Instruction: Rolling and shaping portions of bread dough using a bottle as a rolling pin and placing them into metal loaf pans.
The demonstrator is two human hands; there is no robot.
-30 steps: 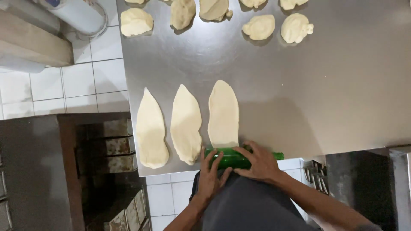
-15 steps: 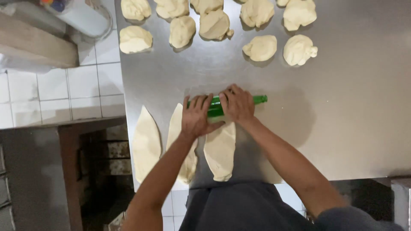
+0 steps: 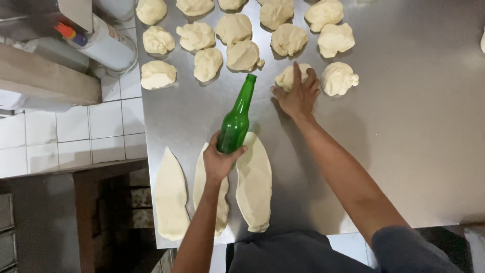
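Steel tabletop [image 3: 419, 151], dough everywhere. Left hand [image 3: 218, 162], fingers wrapped round green bottle [image 3: 235, 120]; right hand [image 3: 298, 93], fingers spread over dough lump [image 3: 287, 77]. Fetching stage, apparently; firm grip needed.

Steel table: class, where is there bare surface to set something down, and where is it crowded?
The widest free patch on the steel table lies right of the right hand's forearm, below the dough lumps. A smaller one lies between those lumps and the flattened dough ovals, left of the green bottle in the left hand. The top rows and the near-left edge are crowded.
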